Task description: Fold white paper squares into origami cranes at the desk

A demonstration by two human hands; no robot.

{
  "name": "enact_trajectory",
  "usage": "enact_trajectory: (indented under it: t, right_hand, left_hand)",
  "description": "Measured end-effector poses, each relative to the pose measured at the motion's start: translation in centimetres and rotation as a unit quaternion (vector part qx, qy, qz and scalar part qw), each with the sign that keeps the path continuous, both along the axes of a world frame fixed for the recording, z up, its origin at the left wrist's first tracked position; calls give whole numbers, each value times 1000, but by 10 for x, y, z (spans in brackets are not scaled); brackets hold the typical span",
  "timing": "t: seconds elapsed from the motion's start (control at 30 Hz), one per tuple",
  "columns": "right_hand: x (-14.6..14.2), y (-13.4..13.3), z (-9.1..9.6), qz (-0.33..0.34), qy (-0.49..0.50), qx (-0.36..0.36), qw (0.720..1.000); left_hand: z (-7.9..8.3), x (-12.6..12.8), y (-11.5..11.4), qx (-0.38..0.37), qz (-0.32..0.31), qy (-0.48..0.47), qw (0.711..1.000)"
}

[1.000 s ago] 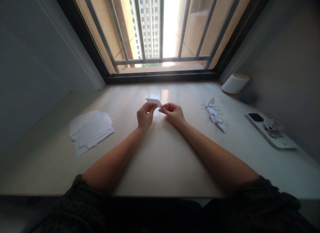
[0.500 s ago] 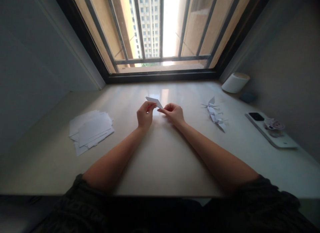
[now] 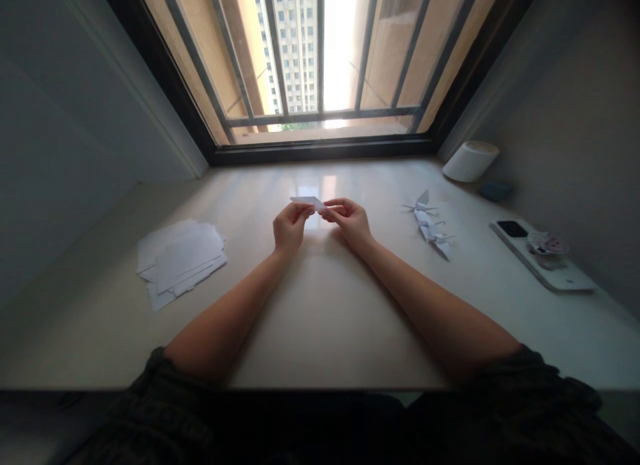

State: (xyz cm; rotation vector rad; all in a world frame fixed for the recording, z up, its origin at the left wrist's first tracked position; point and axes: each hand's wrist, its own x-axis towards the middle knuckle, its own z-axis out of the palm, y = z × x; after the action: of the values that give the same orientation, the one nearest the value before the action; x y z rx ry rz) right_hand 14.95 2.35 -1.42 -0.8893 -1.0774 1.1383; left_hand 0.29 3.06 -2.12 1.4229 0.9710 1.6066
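Note:
A small folded piece of white paper [image 3: 309, 201] is held up between both hands near the middle of the white counter [image 3: 330, 318]. My left hand [image 3: 290, 224] pinches its near edge, fingers closed on it. On the right corner of the paper, the thumb and fingertips of my right hand [image 3: 350, 218] are pressed together. The fingertips partly cover the paper, so its lower folds are hidden. Several folded paper cranes [image 3: 429, 225] sit in a row to the right of my right hand. A loose stack of white paper sheets [image 3: 187, 258] lies to the left.
A phone [image 3: 543, 255] with a round grip on its back lies at the right. Behind it, a white cylindrical object [image 3: 471, 162] stands by the wall, beside a small dark bluish item [image 3: 496, 189]. A barred window with a dark frame [image 3: 325, 149] borders the counter's far side.
The folded paper has tipped flatter, its left tip slightly lower. My right hand's fingers have shifted up and closed further onto the paper's right corner. My left hand has hardly moved.

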Motion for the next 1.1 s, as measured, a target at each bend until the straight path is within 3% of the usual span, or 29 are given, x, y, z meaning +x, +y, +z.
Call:
enact_trajectory:
  t: [0.27, 0.8, 1.1]
  right_hand:
    - [0, -1, 0, -18, -14, -21, 1000]
    - [-2, 0, -2, -20, 5, -4, 1000]
    - [-2, -1, -3, -26, 7, 8, 1000]
  left_hand:
    - [3, 0, 0, -66, -5, -30, 997]
    - [7, 4, -4, -50, -3, -20, 999]
    - [13, 3, -8, -78, -14, -55, 995]
